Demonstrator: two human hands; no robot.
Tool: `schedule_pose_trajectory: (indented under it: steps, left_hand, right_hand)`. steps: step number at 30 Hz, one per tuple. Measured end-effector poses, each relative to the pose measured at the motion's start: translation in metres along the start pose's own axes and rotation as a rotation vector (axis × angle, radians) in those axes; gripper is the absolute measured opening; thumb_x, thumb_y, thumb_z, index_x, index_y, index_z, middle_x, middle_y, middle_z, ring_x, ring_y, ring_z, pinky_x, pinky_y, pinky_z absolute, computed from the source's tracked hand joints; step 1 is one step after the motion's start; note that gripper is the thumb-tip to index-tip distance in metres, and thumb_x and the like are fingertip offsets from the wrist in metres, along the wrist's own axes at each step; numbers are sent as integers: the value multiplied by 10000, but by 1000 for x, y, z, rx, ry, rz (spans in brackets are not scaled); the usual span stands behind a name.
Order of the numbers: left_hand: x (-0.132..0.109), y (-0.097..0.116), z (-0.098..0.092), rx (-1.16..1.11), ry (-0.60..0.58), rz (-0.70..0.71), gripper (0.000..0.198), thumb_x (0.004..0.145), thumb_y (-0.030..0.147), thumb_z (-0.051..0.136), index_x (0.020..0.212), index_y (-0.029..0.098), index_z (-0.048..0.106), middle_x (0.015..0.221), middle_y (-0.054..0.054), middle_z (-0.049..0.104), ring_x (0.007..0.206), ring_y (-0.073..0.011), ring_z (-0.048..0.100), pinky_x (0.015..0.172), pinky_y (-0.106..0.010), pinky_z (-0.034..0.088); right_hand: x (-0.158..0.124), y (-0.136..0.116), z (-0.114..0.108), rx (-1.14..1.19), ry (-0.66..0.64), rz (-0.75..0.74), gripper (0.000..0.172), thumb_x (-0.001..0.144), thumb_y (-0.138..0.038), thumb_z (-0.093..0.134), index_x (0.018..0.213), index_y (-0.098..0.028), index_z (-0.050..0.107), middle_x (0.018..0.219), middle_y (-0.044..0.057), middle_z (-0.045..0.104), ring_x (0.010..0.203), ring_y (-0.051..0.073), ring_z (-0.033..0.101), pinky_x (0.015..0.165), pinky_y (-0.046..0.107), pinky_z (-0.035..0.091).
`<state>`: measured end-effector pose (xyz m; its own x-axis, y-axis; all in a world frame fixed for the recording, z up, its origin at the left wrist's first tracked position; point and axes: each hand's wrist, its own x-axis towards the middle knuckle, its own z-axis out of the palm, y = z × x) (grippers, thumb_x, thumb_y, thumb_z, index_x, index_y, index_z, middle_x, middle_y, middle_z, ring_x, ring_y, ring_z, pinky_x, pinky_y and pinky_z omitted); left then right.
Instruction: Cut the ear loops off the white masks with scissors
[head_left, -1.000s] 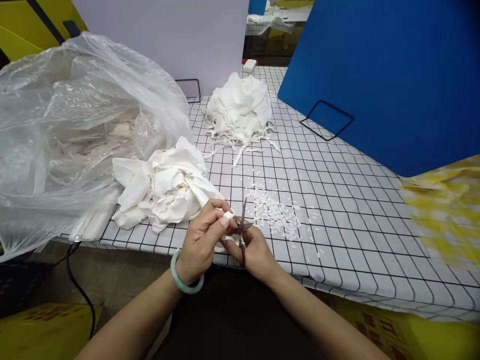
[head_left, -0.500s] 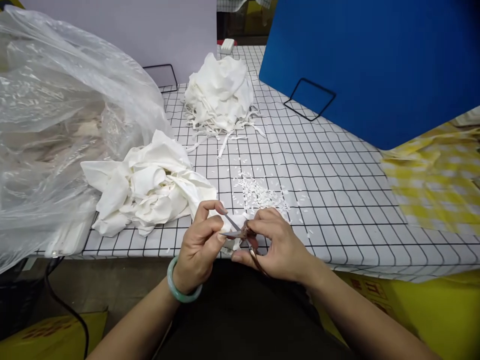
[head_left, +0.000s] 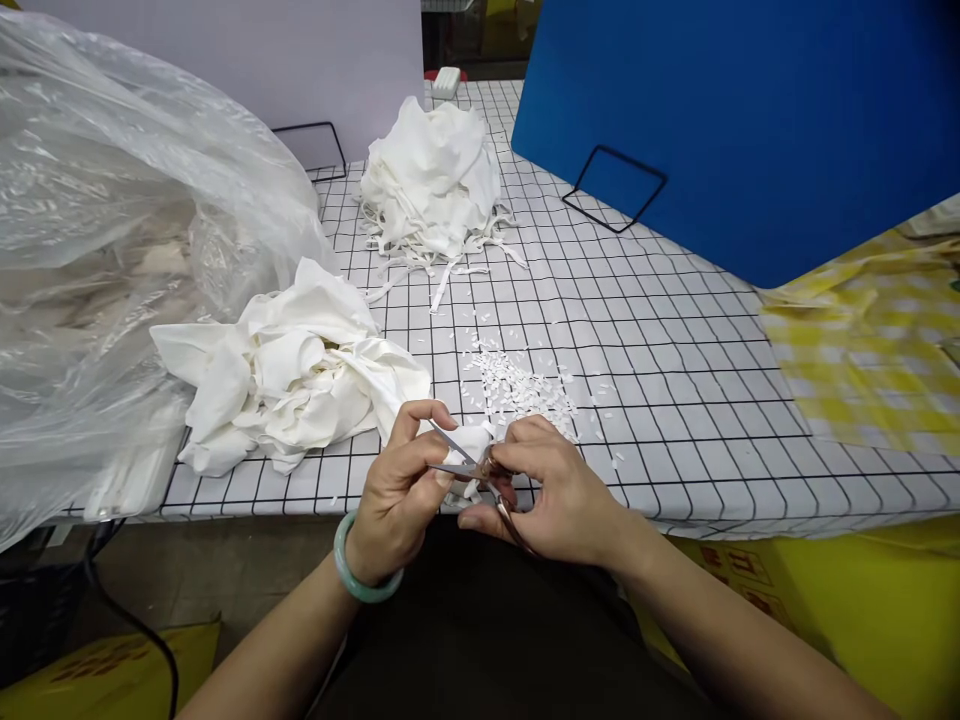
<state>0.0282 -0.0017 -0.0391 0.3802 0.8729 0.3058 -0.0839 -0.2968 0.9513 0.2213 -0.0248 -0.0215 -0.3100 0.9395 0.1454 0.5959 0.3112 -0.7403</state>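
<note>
My right hand (head_left: 559, 490) grips a pair of scissors (head_left: 484, 470), whose blades are parted and point left. My left hand (head_left: 401, 500), with a green bangle on its wrist, pinches a piece of white cloth (head_left: 469, 440) at the blades. The part of the cloth between my fingers is mostly hidden. A crumpled heap of white cloth (head_left: 300, 380) lies just beyond my left hand. Many tiny white snippets (head_left: 517, 385) are scattered on the table in front of my hands.
A pile of white cloths with straps (head_left: 431, 180) sits farther back on the grid-patterned tablecloth (head_left: 675, 370). At the left bulges a clear plastic bag (head_left: 112, 200). A blue board (head_left: 735, 120) stands at the back right, near a yellow checked cloth (head_left: 870, 350).
The view has shifted slightly, so the table's things sit a little higher and farther left. Both hands keep nearly the same place, and the scissors remain parted.
</note>
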Motion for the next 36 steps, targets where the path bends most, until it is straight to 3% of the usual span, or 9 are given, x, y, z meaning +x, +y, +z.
schedule_pose_trajectory:
  steps: [16,25,28,31,34,35,36]
  left_hand:
    - [7,-2,8,34,-84,15,250,994,292,536,785,212,648,706,-75,577,1106,-274,486,926,-412,445]
    - [19,-12,26,53,-181,16,259,999,287,529,815,190,682,727,-76,568,1105,-268,495,920,-402,464]
    - [20,-13,29,41,-190,1,236,1001,278,529,845,189,681,728,-75,565,1134,-265,487,941,-396,463]
    - [19,0,12,55,-245,-27,238,1007,257,504,843,194,665,748,-68,561,1140,-249,507,943,-360,473]
    - [11,22,-26,158,-473,-106,250,986,265,529,768,183,619,987,-89,637,1032,-220,600,881,-319,509]
    - [8,27,-40,249,-492,-133,260,978,268,537,742,179,597,1045,-91,642,989,-212,623,858,-315,515]
    - [4,29,-52,377,-438,-140,265,973,264,540,725,177,576,1064,-94,643,963,-212,635,849,-321,516]
  right_hand:
    - [-14,8,5,-66,99,23,563,824,-630,709,532,-198,499,519,-21,484,530,122,441,619,304,367]
    - [-38,31,16,-119,276,150,586,807,-642,720,495,-198,498,491,-19,454,498,116,400,558,285,370]
    - [-40,35,12,-9,256,258,550,790,-658,720,529,-206,545,516,0,505,531,143,474,533,282,396]
    - [-43,37,-5,130,201,364,414,802,-633,712,800,-223,655,769,45,677,679,193,598,601,312,497]
    - [-47,37,-22,110,212,411,445,770,-571,765,1045,-256,613,1079,88,695,887,258,656,723,382,553]
    - [-46,36,-23,90,207,420,461,759,-547,784,1068,-262,595,1124,97,686,933,278,662,748,403,557]
    - [-44,35,-20,78,188,421,461,755,-519,795,1076,-265,581,1149,104,678,962,291,664,766,421,559]
